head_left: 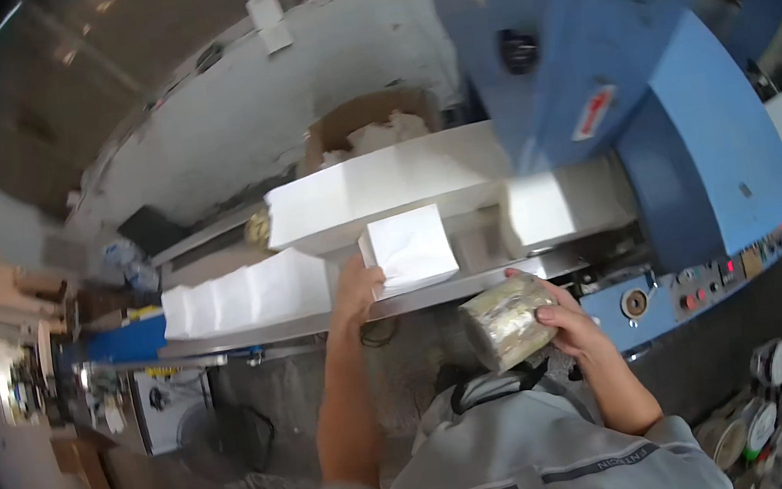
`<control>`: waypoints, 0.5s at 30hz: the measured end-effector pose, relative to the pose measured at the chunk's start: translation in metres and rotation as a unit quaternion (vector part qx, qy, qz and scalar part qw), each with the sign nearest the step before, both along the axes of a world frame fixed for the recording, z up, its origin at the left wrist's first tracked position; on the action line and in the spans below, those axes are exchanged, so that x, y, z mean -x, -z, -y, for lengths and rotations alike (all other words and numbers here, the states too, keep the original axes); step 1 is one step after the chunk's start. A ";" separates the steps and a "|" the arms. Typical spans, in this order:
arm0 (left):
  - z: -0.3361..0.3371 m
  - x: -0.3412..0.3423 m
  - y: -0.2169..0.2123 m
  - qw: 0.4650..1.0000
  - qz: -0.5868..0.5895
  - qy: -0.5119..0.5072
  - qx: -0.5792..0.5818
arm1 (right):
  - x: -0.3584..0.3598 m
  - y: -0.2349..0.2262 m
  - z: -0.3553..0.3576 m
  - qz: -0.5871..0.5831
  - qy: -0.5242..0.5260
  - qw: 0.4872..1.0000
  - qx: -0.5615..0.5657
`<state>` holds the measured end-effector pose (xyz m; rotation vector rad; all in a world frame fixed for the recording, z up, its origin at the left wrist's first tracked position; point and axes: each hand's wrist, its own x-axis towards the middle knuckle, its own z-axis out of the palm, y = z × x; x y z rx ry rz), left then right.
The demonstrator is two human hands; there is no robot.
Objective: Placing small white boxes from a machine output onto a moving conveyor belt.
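My left hand (355, 292) is closed on the left end of a white stack of folded paper (412, 249), which sits at the front edge of the metal bench. My right hand (569, 321) grips a chunky block wrapped in shiny, yellowish clear film (509, 321), held in front of my body, off the bench. What the block is made of cannot be made out. To the left of my left hand, several white paper stacks (247, 296) lie in a row. A long white paper log (387, 182) lies behind, and another white stack (547, 206) stands at the right beside the blue machine.
A tall blue machine (571, 25) rises at the right, with a control panel of buttons (701, 289) below it. Behind the long log is a cardboard box (371, 111) of white scraps. A dark stool-like object (223, 437) stands on the floor to the left.
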<state>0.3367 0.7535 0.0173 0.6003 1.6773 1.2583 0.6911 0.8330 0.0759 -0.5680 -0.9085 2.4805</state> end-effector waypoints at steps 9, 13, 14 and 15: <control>0.016 -0.023 -0.080 0.715 -0.694 0.078 -0.037 | 0.032 0.006 0.014 0.076 0.019 0.996 -0.034; 0.003 -0.047 -0.055 0.609 -0.754 0.229 -0.086 | 0.041 0.002 0.020 0.062 0.013 0.997 -0.046; 0.001 -0.047 -0.053 0.574 -0.737 0.352 0.055 | 0.043 0.000 0.021 0.062 0.008 0.997 -0.047; -0.005 -0.051 -0.055 0.514 -0.695 0.468 0.186 | 0.042 -0.004 0.022 0.064 0.012 0.997 -0.046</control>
